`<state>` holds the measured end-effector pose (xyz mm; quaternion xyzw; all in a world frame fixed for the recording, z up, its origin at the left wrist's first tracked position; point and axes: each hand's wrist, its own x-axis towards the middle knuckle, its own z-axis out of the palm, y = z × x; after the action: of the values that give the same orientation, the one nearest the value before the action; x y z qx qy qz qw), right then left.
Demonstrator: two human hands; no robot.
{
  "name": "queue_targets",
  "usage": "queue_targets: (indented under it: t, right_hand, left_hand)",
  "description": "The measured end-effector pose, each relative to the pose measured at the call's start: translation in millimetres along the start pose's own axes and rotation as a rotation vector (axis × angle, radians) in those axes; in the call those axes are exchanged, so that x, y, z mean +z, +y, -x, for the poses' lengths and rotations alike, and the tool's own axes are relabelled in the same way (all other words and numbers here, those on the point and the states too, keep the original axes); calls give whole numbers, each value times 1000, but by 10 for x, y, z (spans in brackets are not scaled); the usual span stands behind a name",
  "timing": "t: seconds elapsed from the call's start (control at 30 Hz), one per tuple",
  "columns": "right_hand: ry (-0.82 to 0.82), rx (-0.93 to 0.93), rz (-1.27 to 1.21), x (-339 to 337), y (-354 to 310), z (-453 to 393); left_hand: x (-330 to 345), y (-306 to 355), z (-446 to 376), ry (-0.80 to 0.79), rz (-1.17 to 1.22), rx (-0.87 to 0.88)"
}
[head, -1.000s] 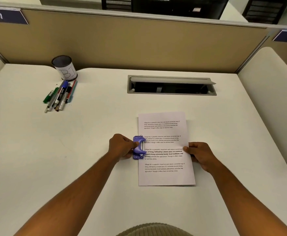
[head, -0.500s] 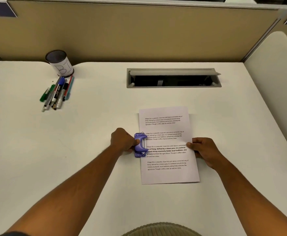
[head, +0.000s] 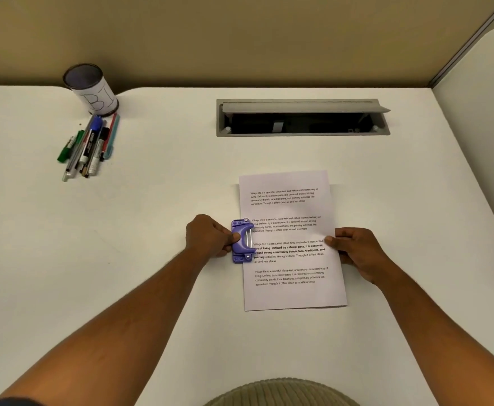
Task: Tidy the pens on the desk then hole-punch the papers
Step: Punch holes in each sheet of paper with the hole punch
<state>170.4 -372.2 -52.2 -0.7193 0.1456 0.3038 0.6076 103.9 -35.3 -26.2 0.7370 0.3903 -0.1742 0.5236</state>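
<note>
Nothing has shifted: our left hand still grips the punch over the papers' left edge, our right hand pinching the right edge to steady them on the bench.

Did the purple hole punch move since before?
No. The punch is on the same middle spot of the paper's left edge, just as far from the tray. Only the camera tipped.

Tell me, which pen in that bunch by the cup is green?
The green marker at the far left edge of the bunch of pens. It lies shorter and stubbier than its grey, black, blue and teal neighbours.
</note>
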Motion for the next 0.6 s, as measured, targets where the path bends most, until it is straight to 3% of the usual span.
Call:
queue_targets:
  t: [0.6]
  right_hand:
    - [4, 5, -23, 30, -41, 28]
  left_hand:
    - [-11, 5, 22, -3, -11, 4]
